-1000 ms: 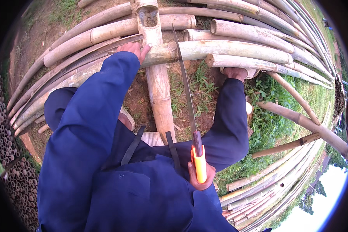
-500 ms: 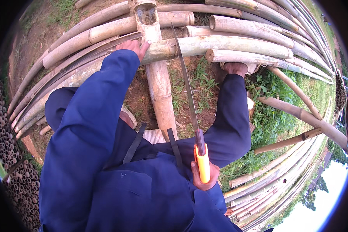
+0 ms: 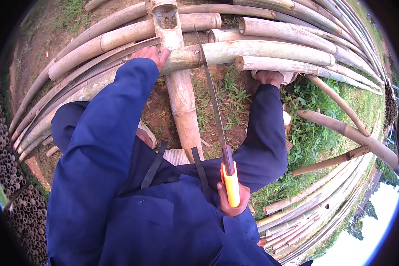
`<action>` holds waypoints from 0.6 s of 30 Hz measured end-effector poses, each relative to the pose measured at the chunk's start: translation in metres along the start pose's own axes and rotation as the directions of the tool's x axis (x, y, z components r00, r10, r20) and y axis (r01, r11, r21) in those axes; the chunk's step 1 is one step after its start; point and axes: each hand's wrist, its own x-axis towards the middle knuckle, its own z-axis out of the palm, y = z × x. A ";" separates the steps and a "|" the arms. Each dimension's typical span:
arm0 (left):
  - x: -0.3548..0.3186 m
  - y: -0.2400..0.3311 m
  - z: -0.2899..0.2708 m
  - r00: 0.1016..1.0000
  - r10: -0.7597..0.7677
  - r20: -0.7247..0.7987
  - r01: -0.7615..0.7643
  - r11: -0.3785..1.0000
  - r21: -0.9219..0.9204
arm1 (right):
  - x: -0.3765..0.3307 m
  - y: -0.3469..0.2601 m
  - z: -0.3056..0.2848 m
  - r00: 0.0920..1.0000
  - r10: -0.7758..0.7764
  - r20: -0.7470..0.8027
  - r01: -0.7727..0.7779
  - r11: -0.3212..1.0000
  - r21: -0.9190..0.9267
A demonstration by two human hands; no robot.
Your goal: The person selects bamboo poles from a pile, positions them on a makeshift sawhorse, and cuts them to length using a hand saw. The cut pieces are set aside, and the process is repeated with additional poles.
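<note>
My right hand [image 3: 233, 201] grips the orange handle of a hand saw [image 3: 215, 99]. Its long blade points away from me and lies across a thick bamboo pole [image 3: 257, 51], just right of a bamboo support post [image 3: 184, 111]. Whether the teeth have cut into the pole, I cannot tell. My left hand [image 3: 150, 55] is closed over the same pole, left of the post, with the thumb toward it. The pole rests across the post, which has a hollow notch at its far end.
More bamboo poles [image 3: 288, 33] lie side by side at the far side and right. Stacked bamboo ends [image 3: 29, 208] fill the left edge. Slanting bamboo props [image 3: 341, 126] stand over grass at right. My right foot [image 3: 270, 77] is close to a pole end.
The saw and my right hand have shifted slightly forward, away from me, along the cut line. My left hand stays on the pole.
</note>
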 end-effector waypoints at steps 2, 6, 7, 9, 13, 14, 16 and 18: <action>0.005 0.004 -0.003 1.000 0.010 0.012 -0.010 1.000 -0.016 | 0.060 0.013 0.022 0.997 0.080 0.006 -0.080 0.996 0.037; 0.000 0.018 -0.026 0.999 -0.036 0.017 0.037 0.998 -0.050 | 0.140 0.002 0.052 0.997 -0.007 -0.079 0.023 0.979 0.204; -0.002 0.019 -0.027 0.999 -0.052 0.012 0.053 0.997 -0.056 | 0.128 0.014 0.056 0.996 0.030 -0.078 -0.012 0.975 0.221; 0.000 0.018 -0.029 0.996 -0.084 0.013 0.084 0.994 -0.063 | 0.071 0.011 0.031 1.000 0.020 -0.023 -0.018 0.995 0.099; -0.004 0.003 0.000 0.992 0.037 -0.119 -0.053 0.990 -0.128 | -0.022 0.004 -0.010 0.998 0.035 0.055 -0.030 0.996 -0.086; -0.005 0.007 -0.008 0.989 0.054 -0.136 -0.072 0.989 -0.131 | -0.009 0.004 -0.006 1.000 0.010 0.027 -0.009 0.999 -0.054; 0.002 0.017 -0.017 1.000 -0.021 -0.007 0.021 0.996 -0.091 | 0.048 0.009 0.011 0.999 -0.033 -0.032 0.033 0.999 0.003; 0.004 0.015 -0.014 0.998 0.005 0.069 -0.007 0.999 0.034 | 0.129 0.009 0.036 1.000 0.024 -0.016 -0.022 0.994 0.103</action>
